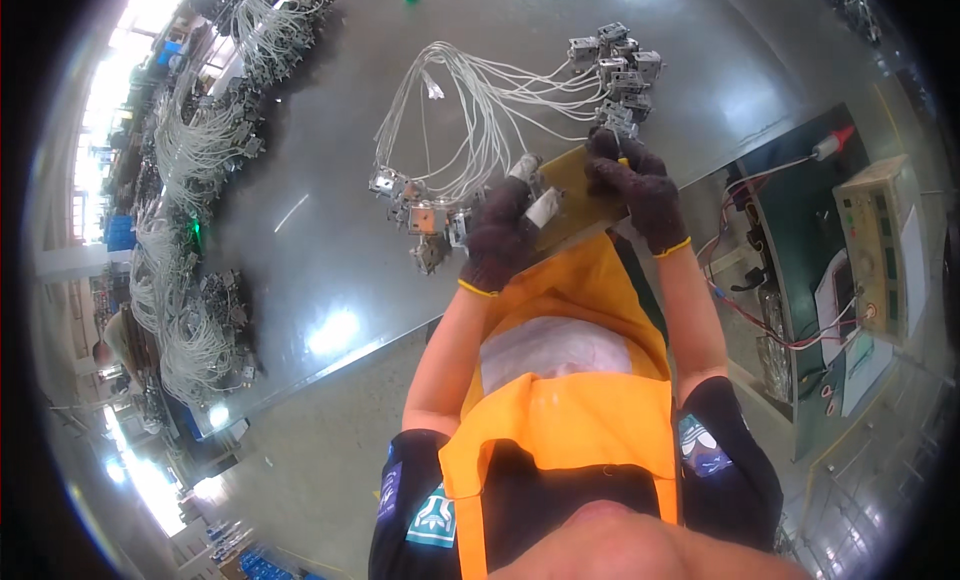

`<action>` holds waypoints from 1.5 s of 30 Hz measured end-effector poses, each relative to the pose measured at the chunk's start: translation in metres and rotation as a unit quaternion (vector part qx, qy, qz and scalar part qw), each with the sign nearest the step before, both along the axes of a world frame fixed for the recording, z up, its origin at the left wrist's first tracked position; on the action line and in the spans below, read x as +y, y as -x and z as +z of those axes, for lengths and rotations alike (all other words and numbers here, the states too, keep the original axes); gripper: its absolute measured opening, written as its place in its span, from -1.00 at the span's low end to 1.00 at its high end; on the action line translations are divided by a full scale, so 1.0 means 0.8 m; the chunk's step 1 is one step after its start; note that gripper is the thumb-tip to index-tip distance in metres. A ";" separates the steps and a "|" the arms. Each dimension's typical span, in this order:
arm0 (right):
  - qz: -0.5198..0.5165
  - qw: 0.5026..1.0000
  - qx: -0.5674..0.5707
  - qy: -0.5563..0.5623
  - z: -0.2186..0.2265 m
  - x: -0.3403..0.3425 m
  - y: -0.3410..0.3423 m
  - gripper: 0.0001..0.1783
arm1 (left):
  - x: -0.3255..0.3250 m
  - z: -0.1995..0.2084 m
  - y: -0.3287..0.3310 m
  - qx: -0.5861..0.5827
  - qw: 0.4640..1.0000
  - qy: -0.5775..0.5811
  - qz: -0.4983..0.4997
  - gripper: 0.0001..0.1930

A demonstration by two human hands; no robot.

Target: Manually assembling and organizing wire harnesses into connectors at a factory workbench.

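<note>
My left hand (498, 238), in a dark glove with a yellow cuff edge, is closed near the table's front edge. White wrappings or pieces show at its fingertips; what it grips is hidden. My right hand (640, 192), gloved alike, is closed just below a cluster of small metal box-shaped parts (622, 75), with a small yellow bit showing at its fingers. Between the hands lies a flat brownish-yellow board (575, 202). More metal parts (425, 218), one with an orange-brown face, sit left of my left hand. A bundle of white wires (470, 90) arches between the two groups.
The grey metal table (330, 180) carries heaps of white-wired parts (205, 140) along its left side. At the right stand a beige instrument box (880, 250) with red and white leads, a red-tipped connector (833, 143) and scissors (827, 395). My orange apron (560, 420) hangs below the board.
</note>
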State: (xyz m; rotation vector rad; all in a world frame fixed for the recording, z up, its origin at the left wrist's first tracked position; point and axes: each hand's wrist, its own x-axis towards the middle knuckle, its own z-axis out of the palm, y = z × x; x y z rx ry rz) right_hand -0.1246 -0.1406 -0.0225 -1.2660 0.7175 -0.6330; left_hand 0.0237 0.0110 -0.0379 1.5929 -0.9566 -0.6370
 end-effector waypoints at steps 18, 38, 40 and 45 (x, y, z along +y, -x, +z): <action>0.196 0.734 0.303 0.575 0.063 0.037 0.004 -0.79 | -0.035 0.000 0.015 -0.296 0.952 -0.080 -0.018 -0.50; 0.289 0.936 0.184 0.086 0.076 0.070 0.022 -0.68 | 0.033 0.032 0.002 -0.450 0.890 -0.010 0.074 -0.29; 0.341 0.927 0.136 0.072 0.053 0.084 0.003 -0.63 | 0.042 0.028 -0.020 -0.321 0.943 -0.012 0.086 -0.30; 0.127 0.930 0.169 0.301 -0.015 0.081 -0.036 -0.42 | 0.046 0.038 -0.057 -0.519 0.846 -0.110 0.044 -0.36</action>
